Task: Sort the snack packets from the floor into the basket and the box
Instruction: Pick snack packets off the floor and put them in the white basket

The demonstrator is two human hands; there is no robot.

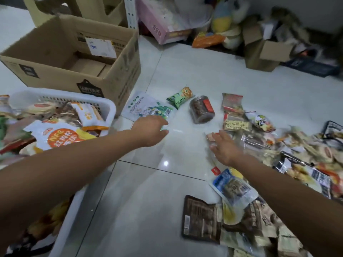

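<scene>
A white plastic basket at the left is full of snack packets. Behind it stands an open cardboard box. My left hand reaches over the near edge of a flat white and green packet, fingers curled; whether it grips the packet is hidden. My right hand lies with fingers spread on a small clear packet at the edge of the snack pile. A small green packet and a clear jar lie between the hands.
More packets lie at the lower right, among them a blue one and a brown one. Cardboard boxes, a pink box and soft toys crowd the far wall. Glossy tiles show between the hands.
</scene>
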